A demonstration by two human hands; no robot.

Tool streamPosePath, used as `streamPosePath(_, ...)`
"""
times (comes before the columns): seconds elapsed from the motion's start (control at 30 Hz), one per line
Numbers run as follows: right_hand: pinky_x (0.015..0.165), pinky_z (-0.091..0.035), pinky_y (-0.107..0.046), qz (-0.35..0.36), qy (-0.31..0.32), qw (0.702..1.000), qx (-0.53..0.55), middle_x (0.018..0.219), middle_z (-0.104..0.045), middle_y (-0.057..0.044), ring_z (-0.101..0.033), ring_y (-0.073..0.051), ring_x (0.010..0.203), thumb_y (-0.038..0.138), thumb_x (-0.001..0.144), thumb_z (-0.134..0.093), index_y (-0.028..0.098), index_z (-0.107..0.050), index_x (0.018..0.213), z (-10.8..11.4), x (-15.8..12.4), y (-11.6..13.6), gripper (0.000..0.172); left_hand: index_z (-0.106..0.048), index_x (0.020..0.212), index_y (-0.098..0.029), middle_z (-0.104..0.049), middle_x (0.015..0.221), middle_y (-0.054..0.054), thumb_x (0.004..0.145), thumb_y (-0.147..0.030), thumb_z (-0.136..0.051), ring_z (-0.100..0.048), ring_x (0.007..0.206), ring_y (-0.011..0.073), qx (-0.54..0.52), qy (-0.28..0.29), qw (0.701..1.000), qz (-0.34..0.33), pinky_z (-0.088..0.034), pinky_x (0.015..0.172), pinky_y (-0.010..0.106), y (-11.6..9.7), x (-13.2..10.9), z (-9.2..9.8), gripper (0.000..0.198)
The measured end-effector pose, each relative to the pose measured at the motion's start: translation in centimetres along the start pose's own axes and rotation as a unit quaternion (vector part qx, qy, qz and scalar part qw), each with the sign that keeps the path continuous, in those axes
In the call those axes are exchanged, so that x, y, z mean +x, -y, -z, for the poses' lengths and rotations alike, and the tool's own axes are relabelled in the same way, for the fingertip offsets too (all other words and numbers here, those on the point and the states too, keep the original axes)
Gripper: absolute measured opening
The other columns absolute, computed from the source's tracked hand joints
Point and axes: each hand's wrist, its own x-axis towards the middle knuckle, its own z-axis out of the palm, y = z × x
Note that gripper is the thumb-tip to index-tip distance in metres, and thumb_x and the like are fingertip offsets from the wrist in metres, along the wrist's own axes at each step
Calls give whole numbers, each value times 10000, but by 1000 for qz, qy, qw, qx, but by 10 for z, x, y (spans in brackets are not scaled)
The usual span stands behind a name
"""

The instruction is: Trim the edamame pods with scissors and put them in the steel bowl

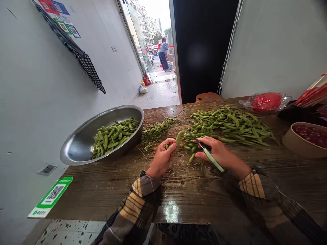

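Over a dark wood-grained tabletop (pixel 122 190), between a steel bowl (pixel 80 143) and a heap of pods (pixel 230 124), the left hand (pixel 164 156) pinches a green pod (pixel 179 137); the right hand (pixel 217 150) grips scissors (pixel 213 159). Beyond: pale wall (pixel 109 68), bright doorway (pixel 158 85).

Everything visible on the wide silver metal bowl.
The wide, round silver metal bowl has a smooth, shiny wall and narrow lip. It sits mouth up at the left of the dark brown wooden table, part-filled with plump green bean pods; bare inner wall shows at left. Its base is hidden. The left hand and right hand are apart from it.
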Motion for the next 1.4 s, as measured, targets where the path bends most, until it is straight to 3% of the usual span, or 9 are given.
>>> streamPosePath(0.13, 781, -495, -354, -7, 17, 1000, 26, 962, -657, -93, -630, -225, 869, 436, 785, -681, 140, -642, 1115, -1, 0, 8, 446, -581, 878, -162, -365, 542, -78, 782, -422, -665, -258, 469, 49, 120, 18, 992, -14, -187, 457, 203, -1, -5, -2, 290)
streamPosePath(0.27, 724, -492, -332, -22, 16, 999, 46, 884, -653, -69, -627, -207, 792, 442, 814, -649, 151, -652, 1098, -1, -1, 11, 407, -605, 845, -154, -440, 573, -53, 792, -420, -643, -336, 531, 74, 203, 20, 978, -35, -282, 531, 215, -4, -7, -5, 274)
streamPosePath(0.47, 756, -488, -344, 11, 31, 999, -4, 946, -647, -84, -618, -223, 848, 424, 807, -671, 155, -637, 1101, -6, -5, 11, 400, -663, 927, -141, -537, 705, -14, 777, -383, -656, -429, 646, 100, 233, 15, 970, -67, -352, 631, 227, -6, -6, -7, 284)
streamPosePath(0.67, 727, -484, -329, 31, 68, 996, -47, 921, -646, -76, -616, -213, 810, 384, 831, -656, 167, -637, 1058, -8, -7, 13, 314, -660, 801, -125, -563, 729, 5, 791, -345, -644, -452, 686, 106, 254, 59, 963, -72, -356, 642, 226, -4, -5, -7, 221)
streamPosePath(0.8, 722, -485, -329, 36, 64, 996, -45, 897, -656, -76, -622, -217, 808, 385, 832, -658, 154, -644, 1031, -7, -6, 13, 305, -636, 782, -127, -520, 645, -20, 775, -367, -671, -406, 587, 76, 189, 53, 980, -32, -325, 562, 205, -3, -6, -7, 243)
streamPosePath(0.93, 750, -497, -336, 21, 29, 999, -29, 950, -673, -86, -641, -229, 851, 397, 825, -663, 165, -654, 1049, -7, -5, 8, 323, -566, 821, -147, -406, 555, -70, 763, -375, -693, -286, 455, 39, 11, 38, 999, 24, -211, 431, 180, -3, -3, -2, 267)
streamPosePath(1.1, 812, -506, -368, 6, 4, 999, -34, 1041, -652, -99, -642, -251, 933, 448, 790, -685, 168, -605, 1177, -7, -5, 2, 485, -505, 860, -166, -402, 609, -70, 765, -266, -689, -314, 449, 25, -154, 18, 988, 26, -186, 393, 145, -8, -1, 4, 230)
streamPosePath(1.4, 774, -529, -371, 16, 45, 998, -29, 1050, -624, -101, -630, -248, 915, 453, 783, -685, 170, -590, 1151, -10, -7, 14, 474, -491, 883, -160, -426, 677, -41, 828, -172, -594, -352, 476, 22, -237, 63, 969, 39, -229, 398, 129, -8, -3, 2, 117)
